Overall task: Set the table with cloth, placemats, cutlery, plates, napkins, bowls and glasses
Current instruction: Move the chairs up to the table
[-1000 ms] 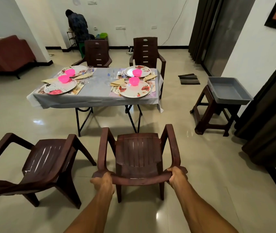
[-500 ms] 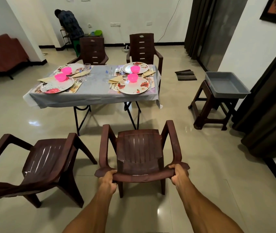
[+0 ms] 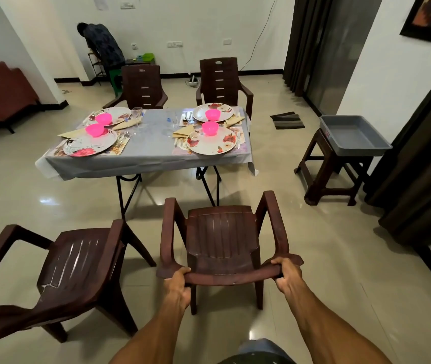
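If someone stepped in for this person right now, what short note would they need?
Left hand and right hand both grip the top rail of the brown chair, which faces the table but stands short of it.
Done: grey cloth on, four floral plates laid on placemats, a pink bowl on each, folded napkins, cutlery and glasses out.
Left, probably: bring this chair to the table's near side, then the second chair on the left.

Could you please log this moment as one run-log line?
left hand: grips chair backrest | right hand: grips same backrest | chair: short of table | table: four places laid
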